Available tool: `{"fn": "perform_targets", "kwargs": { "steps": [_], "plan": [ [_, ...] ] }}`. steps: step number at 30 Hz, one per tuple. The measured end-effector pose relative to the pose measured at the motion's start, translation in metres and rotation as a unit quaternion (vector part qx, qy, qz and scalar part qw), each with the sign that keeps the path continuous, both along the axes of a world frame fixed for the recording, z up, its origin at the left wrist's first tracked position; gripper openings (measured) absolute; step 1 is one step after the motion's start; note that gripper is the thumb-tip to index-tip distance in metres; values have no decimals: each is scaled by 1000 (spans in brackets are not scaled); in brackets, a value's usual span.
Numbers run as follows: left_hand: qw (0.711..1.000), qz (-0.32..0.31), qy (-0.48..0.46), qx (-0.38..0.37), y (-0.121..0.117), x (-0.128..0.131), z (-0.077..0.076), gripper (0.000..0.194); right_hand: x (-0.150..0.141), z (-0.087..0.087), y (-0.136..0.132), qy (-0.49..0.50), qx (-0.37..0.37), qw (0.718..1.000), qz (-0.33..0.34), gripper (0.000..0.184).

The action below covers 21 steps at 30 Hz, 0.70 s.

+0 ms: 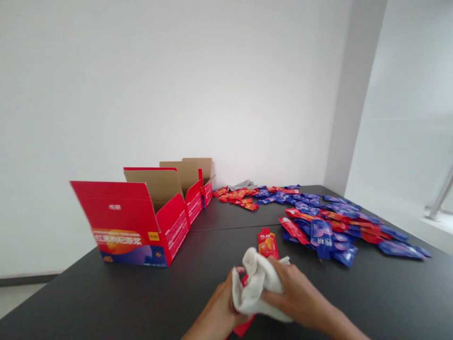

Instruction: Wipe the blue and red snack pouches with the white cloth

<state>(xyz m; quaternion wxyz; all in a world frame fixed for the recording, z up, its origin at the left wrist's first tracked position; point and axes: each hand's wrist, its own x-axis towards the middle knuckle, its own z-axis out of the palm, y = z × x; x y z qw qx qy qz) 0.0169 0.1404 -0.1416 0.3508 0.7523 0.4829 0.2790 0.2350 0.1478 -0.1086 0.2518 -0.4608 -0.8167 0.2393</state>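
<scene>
Red sachet [243, 327], held, middle of the near side; we list it with its surroundings, by size.

Wall, white [255, 94]: stands along the counter's far edge and limits reach there.

Counter, black [138, 302]: one seam across it, beyond our hands; bare room at near left and near right, and a bare lane between boxes and sachets. Left edge visible, well apart from the hands.

Boxes, red, open [173, 236], in a row from near to far on the left: overlapping, so we give no firm count. Nearest box lies left and farther off than the hands; left hand nearer to it.

Pile, blue and red sachets [320, 238]: right and far of the hands; right hand nearer. Its outer sachets approach the counter's right edge.

Far pile, mixed sachets [244, 196]: near the wall, grey cloth [242, 184] behind.

Left hand [226, 296]: closed about the held sachet. Right hand [292, 290]: clamped on the white cloth [264, 278], which is bunched against that sachet.

Held sachet's long axis: seemingly near left to far right; cloth hides its middle, so we cannot be exact.

Loose red sachet [268, 242]: flat, just beyond the cloth, roughly near to far, near end covered; right hand nearer.
</scene>
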Motion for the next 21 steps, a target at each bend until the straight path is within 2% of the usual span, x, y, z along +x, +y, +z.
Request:
{"fn": "perform_targets", "kwargs": {
  "steps": [1, 3, 7, 8, 13, 17, 18, 21],
  "plan": [
    [1000, -11, -6, 19, 0, 1, -1, 49, -14, -7, -5, -29, 4, 999, 17, 30],
    [999, -23, -7, 33, 0, 1, -3, 48, -32, -19, -6, -89, 22, 996, 3, 33],
    [1000, 13, 5, -2, 1, 1, -4, 70, -33, -25, 9, -160, 49, 979, -114, 36],
    [1000, 17, 4, -6, 2, 1, -4, 72, -31, -24, 11, -170, 48, 977, -124, 34],
    [1000, -19, -21, 6, 4, 1, -8, 70, -35, -21, 7, -190, 54, 979, -48, 31],
    [1000, 22, 10, -9, 6, 2, -8, 73, -33, -17, 12, -213, 52, 966, -139, 27],
    [999, 27, 18, -13, 5, 2, -7, 75, -31, -16, 12, -216, 52, 964, -144, 28],
    [999, 16, 25, -14, 4, 4, -4, 76, -31, -19, 9, -212, 58, 973, -73, 32]
  ]
}}
